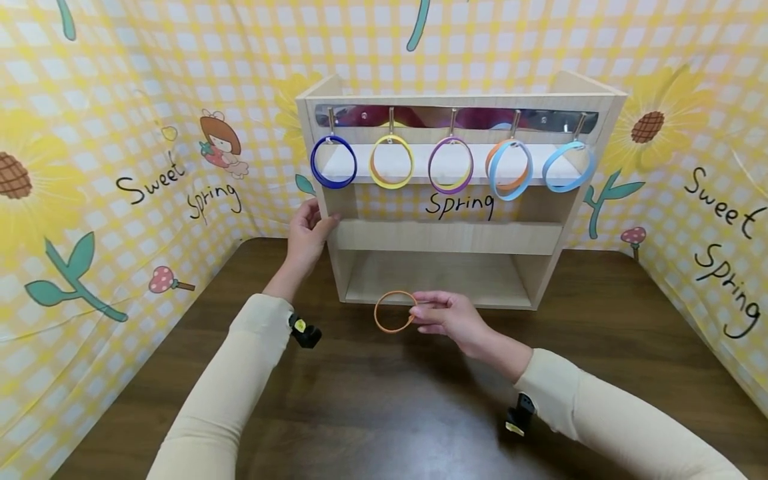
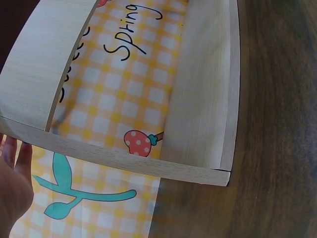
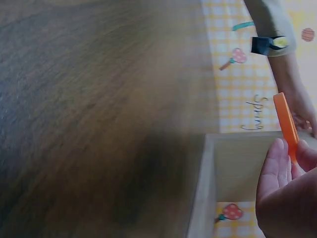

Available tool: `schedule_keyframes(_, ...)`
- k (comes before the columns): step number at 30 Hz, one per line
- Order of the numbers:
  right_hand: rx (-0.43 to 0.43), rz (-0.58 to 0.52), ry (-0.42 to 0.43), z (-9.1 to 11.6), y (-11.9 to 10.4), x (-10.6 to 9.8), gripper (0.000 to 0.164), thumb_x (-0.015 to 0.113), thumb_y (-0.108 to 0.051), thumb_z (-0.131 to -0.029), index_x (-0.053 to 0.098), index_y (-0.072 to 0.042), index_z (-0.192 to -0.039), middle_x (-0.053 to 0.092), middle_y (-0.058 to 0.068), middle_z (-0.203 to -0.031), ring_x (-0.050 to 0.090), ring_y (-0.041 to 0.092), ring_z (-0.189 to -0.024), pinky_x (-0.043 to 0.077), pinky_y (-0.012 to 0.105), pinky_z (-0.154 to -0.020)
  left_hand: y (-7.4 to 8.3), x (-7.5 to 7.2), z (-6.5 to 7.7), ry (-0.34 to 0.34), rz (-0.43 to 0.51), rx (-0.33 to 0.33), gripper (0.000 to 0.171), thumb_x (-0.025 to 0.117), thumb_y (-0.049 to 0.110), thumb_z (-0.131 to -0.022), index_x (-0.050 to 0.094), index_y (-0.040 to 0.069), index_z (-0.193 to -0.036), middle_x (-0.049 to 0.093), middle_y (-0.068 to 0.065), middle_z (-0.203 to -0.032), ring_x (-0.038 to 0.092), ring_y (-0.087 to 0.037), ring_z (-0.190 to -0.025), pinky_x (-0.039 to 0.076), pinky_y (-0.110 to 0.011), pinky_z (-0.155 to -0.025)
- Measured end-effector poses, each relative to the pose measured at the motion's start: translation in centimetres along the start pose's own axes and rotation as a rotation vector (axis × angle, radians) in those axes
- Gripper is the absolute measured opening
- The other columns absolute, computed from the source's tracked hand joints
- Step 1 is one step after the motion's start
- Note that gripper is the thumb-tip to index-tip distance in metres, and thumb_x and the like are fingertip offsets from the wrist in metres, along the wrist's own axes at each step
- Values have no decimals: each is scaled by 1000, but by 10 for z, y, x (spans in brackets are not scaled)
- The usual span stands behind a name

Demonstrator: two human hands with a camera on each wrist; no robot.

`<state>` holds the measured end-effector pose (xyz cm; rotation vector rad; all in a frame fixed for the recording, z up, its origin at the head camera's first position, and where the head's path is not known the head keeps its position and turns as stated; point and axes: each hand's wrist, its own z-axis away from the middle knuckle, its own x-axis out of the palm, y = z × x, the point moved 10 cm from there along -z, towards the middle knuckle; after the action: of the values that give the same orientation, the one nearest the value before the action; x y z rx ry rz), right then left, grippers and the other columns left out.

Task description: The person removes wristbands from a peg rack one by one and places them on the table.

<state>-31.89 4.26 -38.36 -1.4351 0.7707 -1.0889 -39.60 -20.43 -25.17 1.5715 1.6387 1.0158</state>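
In the head view my right hand [image 1: 453,323] pinches an orange wristband [image 1: 377,319] between thumb and fingers, in front of the lower part of a wooden shelf [image 1: 444,237]. The right wrist view shows the same wristband [image 3: 284,113] edge-on, rising from the fingertips. My left hand [image 1: 307,235] grips the shelf's left side panel, thumb at the front edge and the other fingers along the outside. In the left wrist view, fingers of that hand [image 2: 15,183] meet the panel's outer face.
A metal strip [image 1: 420,117] along the shelf's top carries several hooks. From them hang a dark blue band [image 1: 313,167], a yellow band [image 1: 411,160], a purple band [image 1: 471,157] and light blue bands [image 1: 528,180], some doubled. Checked cloth [image 1: 252,80] surrounds the brown table [image 1: 372,413].
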Motion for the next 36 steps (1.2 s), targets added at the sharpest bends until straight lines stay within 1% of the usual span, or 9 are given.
schedule_keyframes(2, 15, 4, -18, -5, 8, 5, 45, 64, 2, -90, 49, 14, -131, 69, 13, -100, 69, 20, -89, 55, 33, -76, -1, 0, 0, -2, 2, -3, 36, 63, -5, -88, 53, -8, -123, 61, -4, -106, 58, -15, -97, 49, -24, -79)
schedule_keyframes(4, 32, 10, -27, -9, 16, 10, 43, 65, 2, -90, 51, 13, -129, 69, 14, -100, 69, 20, -89, 55, 33, -76, -1, 0, 0, -5, 1, -5, 35, 62, -5, -89, 53, -6, -123, 61, 0, -104, 58, -15, -97, 49, -24, -79)
schedule_keyframes(10, 79, 29, -41, -21, 33, 21, 43, 65, 3, -89, 52, 14, -129, 66, 26, -109, 69, 21, -89, 55, 37, -79, 1, 0, -2, -5, 8, 7, 36, 61, -5, -88, 52, -9, -123, 61, -4, -105, 58, -15, -97, 49, -24, -78)
schedule_keyframes(13, 90, 48, -48, -26, 40, 24, 43, 64, 3, -90, 51, 15, -129, 64, 28, -112, 69, 21, -89, 55, 38, -80, 0, -1, -2, 0, 11, -3, 36, 62, -5, -88, 53, -8, -124, 62, -3, -104, 58, -15, -97, 49, -24, -78)
schedule_keyframes(16, 109, 57, -47, -30, 47, 26, 41, 64, 3, -90, 53, 14, -128, 64, 28, -112, 69, 21, -88, 55, 36, -78, -2, -1, -2, 1, 7, -12, 36, 62, -5, -88, 53, -6, -123, 62, 0, -103, 58, -15, -97, 49, -24, -79)
schedule_keyframes(22, 119, 90, -53, -39, 53, 28, 40, 62, 3, -92, 52, 13, -129, 61, 31, -116, 68, 22, -89, 55, 36, -78, -1, 0, 0, 1, -8, -18, 36, 62, -5, -89, 53, -7, -123, 62, 2, -102, 58, -15, -97, 49, -25, -79)
schedule_keyframes(27, 139, 112, -68, -44, 58, 31, 40, 62, 2, -92, 52, 12, -130, 62, 31, -114, 69, 25, -89, 55, 35, -77, -2, 2, 0, -3, -5, -30, 37, 62, -4, -89, 52, -7, -124, 61, 0, -103, 58, -15, -98, 49, -25, -79)
schedule_keyframes(33, 151, 127, -65, -51, 63, 32, 38, 62, 2, -92, 55, 10, -129, 63, 29, -113, 69, 26, -91, 56, 34, -77, -3, 0, -1, 0, -6, -26, 33, 64, -2, -88, 57, -1, -120, 62, -1, -104, 58, -14, -98, 48, -24, -79)
schedule_keyframes(36, 161, 127, -69, -52, 65, 34, 38, 62, 3, -91, 55, 10, -128, 64, 29, -111, 69, 27, -90, 56, 34, -76, -3, -1, -1, -1, -9, -18, 32, 64, -2, -87, 58, -1, -119, 62, -1, -103, 58, -14, -97, 48, -24, -78)
